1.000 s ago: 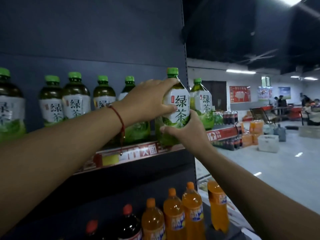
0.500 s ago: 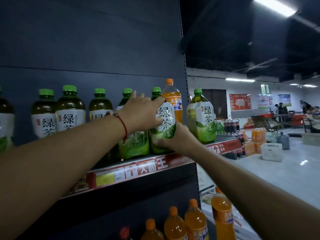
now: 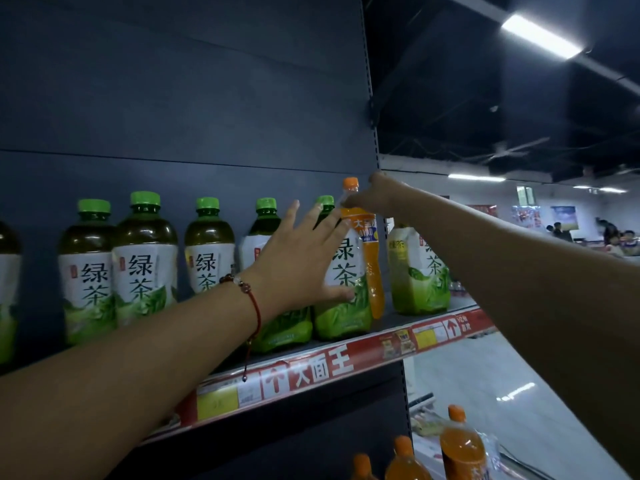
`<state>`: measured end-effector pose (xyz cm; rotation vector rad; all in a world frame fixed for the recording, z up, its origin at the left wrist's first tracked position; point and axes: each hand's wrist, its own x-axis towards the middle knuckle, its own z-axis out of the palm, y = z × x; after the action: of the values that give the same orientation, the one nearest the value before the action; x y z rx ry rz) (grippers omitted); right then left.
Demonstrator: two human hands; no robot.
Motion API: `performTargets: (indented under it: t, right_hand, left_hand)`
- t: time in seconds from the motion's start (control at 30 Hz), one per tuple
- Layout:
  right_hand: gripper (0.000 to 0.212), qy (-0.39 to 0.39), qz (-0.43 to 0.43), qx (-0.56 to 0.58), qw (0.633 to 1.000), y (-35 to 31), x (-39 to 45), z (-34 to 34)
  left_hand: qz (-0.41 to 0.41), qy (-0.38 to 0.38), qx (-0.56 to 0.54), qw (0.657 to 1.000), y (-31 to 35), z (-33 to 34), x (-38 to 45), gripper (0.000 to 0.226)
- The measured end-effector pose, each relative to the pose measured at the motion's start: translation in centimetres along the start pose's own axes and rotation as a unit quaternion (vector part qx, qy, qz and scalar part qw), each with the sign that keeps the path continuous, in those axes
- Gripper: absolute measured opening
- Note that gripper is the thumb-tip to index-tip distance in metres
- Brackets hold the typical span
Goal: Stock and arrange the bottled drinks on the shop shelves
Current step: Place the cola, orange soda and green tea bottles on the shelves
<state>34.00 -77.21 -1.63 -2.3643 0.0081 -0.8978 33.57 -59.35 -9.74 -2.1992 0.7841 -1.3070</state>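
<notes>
A row of green tea bottles with green caps stands on the upper shelf (image 3: pixel 329 368). My left hand (image 3: pixel 304 261) lies flat with spread fingers against the front green tea bottle (image 3: pixel 346 306), thumb on its label, not gripping it. Just behind and to the right of that bottle stands a slim orange drink bottle (image 3: pixel 373 271) with an orange cap. My right hand (image 3: pixel 375 195) reaches over to its neck and closes around it just below the cap. Another green tea bottle (image 3: pixel 419 278) stands apart at the shelf's right end.
The dark back panel rises behind the bottles. Several orange drink bottles (image 3: pixel 460 448) stand on the lower shelf at bottom right. An aisle of pale floor (image 3: pixel 485 375) opens to the right, with people (image 3: pixel 606 233) far off by the wall.
The green tea bottle that both hands held now stands on the shelf. My left hand has loosened to a flat touch. My right hand has left its base and risen to the orange bottle's neck.
</notes>
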Motion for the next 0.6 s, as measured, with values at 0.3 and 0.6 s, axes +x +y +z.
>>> performTargets:
  t: [0.3, 0.6]
  right_hand:
    - [0.045, -0.023, 0.012, -0.077, 0.997, 0.0, 0.5, 2.3]
    - [0.089, 0.195, -0.066, 0.104, 0.973, 0.3, -3.8, -4.6]
  left_hand:
    - [-0.026, 0.008, -0.043, 0.999, 0.7, -0.2, -0.1, 0.110]
    - [-0.044, 0.003, -0.080, 0.996, 1.1, -0.4, -0.3, 0.111]
